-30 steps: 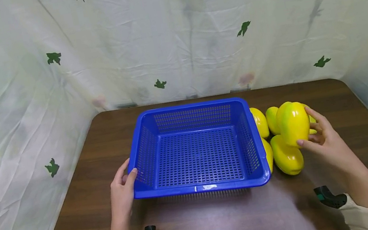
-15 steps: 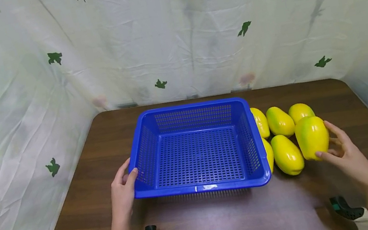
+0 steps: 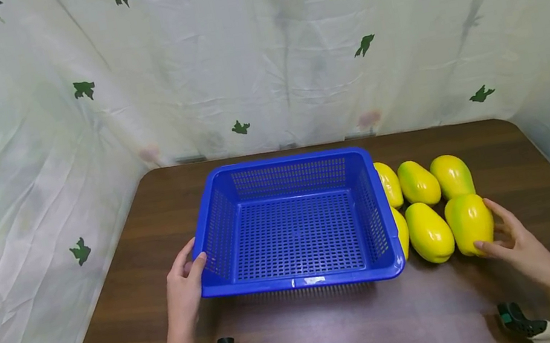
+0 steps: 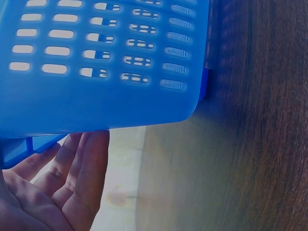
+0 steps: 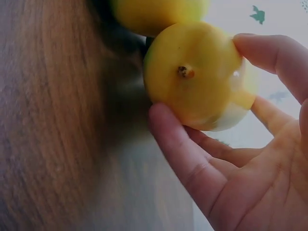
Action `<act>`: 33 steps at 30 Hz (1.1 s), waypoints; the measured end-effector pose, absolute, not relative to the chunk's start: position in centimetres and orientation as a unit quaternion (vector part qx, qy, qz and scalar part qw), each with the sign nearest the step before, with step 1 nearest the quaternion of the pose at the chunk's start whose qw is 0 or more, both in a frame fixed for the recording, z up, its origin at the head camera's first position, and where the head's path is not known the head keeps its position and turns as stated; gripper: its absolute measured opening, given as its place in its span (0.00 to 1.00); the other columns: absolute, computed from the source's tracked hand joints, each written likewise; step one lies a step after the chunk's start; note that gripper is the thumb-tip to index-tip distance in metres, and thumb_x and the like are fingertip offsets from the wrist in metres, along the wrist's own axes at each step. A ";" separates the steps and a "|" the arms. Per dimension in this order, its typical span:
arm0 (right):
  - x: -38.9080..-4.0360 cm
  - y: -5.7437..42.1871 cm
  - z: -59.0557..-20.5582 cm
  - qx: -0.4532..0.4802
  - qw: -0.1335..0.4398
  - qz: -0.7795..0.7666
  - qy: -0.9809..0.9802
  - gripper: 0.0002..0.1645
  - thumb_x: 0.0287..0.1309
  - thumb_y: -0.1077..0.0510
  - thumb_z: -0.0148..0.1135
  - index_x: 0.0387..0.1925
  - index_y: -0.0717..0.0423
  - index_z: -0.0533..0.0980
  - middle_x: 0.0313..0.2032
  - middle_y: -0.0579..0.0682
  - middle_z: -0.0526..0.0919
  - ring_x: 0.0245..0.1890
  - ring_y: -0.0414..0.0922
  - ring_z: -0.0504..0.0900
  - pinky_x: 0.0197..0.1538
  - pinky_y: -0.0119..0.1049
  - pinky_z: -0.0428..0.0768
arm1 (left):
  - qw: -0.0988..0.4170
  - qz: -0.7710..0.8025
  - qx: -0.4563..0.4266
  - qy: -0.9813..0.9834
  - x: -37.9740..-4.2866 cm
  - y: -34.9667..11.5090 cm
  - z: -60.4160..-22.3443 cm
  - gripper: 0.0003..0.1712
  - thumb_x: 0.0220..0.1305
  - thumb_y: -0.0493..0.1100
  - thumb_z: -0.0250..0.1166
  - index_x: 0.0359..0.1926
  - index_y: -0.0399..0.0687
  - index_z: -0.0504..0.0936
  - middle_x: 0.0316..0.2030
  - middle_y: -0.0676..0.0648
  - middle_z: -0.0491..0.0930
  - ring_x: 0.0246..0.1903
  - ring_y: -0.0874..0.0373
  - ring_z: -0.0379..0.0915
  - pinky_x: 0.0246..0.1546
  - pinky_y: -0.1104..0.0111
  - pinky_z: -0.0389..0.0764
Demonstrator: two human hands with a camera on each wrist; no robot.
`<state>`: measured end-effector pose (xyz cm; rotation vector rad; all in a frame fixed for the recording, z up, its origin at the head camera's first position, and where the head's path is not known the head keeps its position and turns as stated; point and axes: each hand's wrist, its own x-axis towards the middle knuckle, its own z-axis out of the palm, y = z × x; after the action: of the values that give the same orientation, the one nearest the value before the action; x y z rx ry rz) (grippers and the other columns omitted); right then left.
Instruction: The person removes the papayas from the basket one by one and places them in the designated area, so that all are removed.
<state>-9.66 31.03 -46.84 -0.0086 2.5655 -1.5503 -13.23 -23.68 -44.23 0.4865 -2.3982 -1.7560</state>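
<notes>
A blue plastic basket with perforated walls sits mid-table, its inside bare. My left hand grips its left rim near the front corner, thumb on top and fingers under the outer edge. In the left wrist view those fingers curl up beneath the rim. My right hand holds a glossy yellow mango at the front right of a group. Thumb and fingertips spread around its sides, as the right wrist view shows, with the mango's stem end facing the camera.
More yellow mangoes stand in two rows right of the basket, such as one in front and one at the back right. The basket's right rim partly covers two. A pale leaf-print curtain surrounds the brown wooden table.
My right hand has carried its mango right and toward me, from above the others down to the front row's right end. The left hand and basket have stayed put.
</notes>
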 end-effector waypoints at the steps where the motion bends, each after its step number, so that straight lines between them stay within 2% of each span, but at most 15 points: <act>1: -9.7 31.1 -46.9 0.000 0.077 -0.511 0.856 0.49 0.61 0.56 0.53 0.68 0.42 0.30 0.57 0.74 0.47 0.47 0.64 0.67 0.36 0.40 0.76 | 0.064 -0.582 0.161 -0.795 -13.2 -23.7 -44.2 0.23 0.63 0.47 0.56 0.60 0.54 0.69 0.34 0.36 0.77 0.27 0.52 0.76 0.25 0.67 0.77; 5: -9.7 31.2 -47.2 0.000 0.093 -0.495 0.864 0.50 0.61 0.54 0.53 0.69 0.45 0.30 0.59 0.73 0.45 0.51 0.67 0.60 0.39 0.47 0.73 | 0.060 -0.586 0.159 -0.792 -13.3 -23.8 -44.3 0.24 0.63 0.47 0.56 0.60 0.54 0.69 0.35 0.36 0.77 0.27 0.53 0.76 0.24 0.67 0.77; 12: -9.7 31.3 -47.4 -0.015 0.098 -0.474 0.875 0.49 0.61 0.53 0.53 0.68 0.51 0.30 0.61 0.72 0.44 0.52 0.66 0.59 0.43 0.61 0.67 | 0.060 -0.582 0.161 -0.795 -13.3 -23.9 -44.3 0.24 0.63 0.48 0.56 0.60 0.55 0.68 0.35 0.36 0.77 0.26 0.55 0.76 0.25 0.67 0.77; 18: -9.7 31.3 -47.3 -0.023 0.107 -0.467 0.877 0.50 0.62 0.53 0.52 0.68 0.50 0.28 0.62 0.73 0.41 0.52 0.68 0.58 0.44 0.64 0.64 | 0.065 -0.585 0.157 -0.793 -13.3 -23.8 -44.2 0.23 0.63 0.46 0.56 0.60 0.53 0.69 0.36 0.36 0.76 0.26 0.57 0.75 0.24 0.68 0.76; 23: -9.7 31.2 -46.9 -0.021 0.118 -0.457 0.882 0.50 0.62 0.52 0.51 0.67 0.50 0.25 0.61 0.76 0.41 0.54 0.71 0.55 0.45 0.66 0.62 | 0.075 -0.577 0.143 -0.800 -13.4 -23.9 -44.3 0.25 0.63 0.45 0.56 0.61 0.50 0.66 0.42 0.37 0.74 0.32 0.59 0.74 0.29 0.72 0.75; 26: -9.6 31.0 -46.3 -0.011 0.121 -0.441 0.889 0.50 0.63 0.50 0.49 0.67 0.51 0.25 0.60 0.78 0.43 0.53 0.72 0.56 0.44 0.66 0.63 | 0.119 -0.539 0.126 -0.824 -13.4 -24.1 -44.5 0.26 0.64 0.47 0.55 0.62 0.48 0.65 0.44 0.41 0.74 0.37 0.59 0.73 0.34 0.73 0.73; 30: -9.5 30.6 -44.8 0.004 0.112 -0.437 0.892 0.49 0.64 0.48 0.48 0.67 0.49 0.25 0.58 0.79 0.44 0.53 0.75 0.53 0.43 0.67 0.61 | 0.257 -0.447 0.080 -0.853 -13.2 -24.2 -44.6 0.24 0.63 0.47 0.55 0.59 0.45 0.69 0.48 0.42 0.73 0.45 0.50 0.70 0.44 0.60 0.70; 33: -9.4 30.2 -43.2 -0.004 0.076 -0.455 0.887 0.46 0.65 0.50 0.46 0.68 0.45 0.26 0.60 0.77 0.41 0.54 0.76 0.48 0.44 0.70 0.56 | 0.353 -0.367 0.038 -0.860 -13.0 -24.2 -44.0 0.23 0.61 0.45 0.57 0.57 0.43 0.71 0.52 0.41 0.71 0.50 0.43 0.65 0.47 0.49 0.63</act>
<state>-9.39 30.18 -43.18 -0.0111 2.6603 -1.3643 -13.04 -24.24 -44.02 0.0976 -2.2248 -0.9490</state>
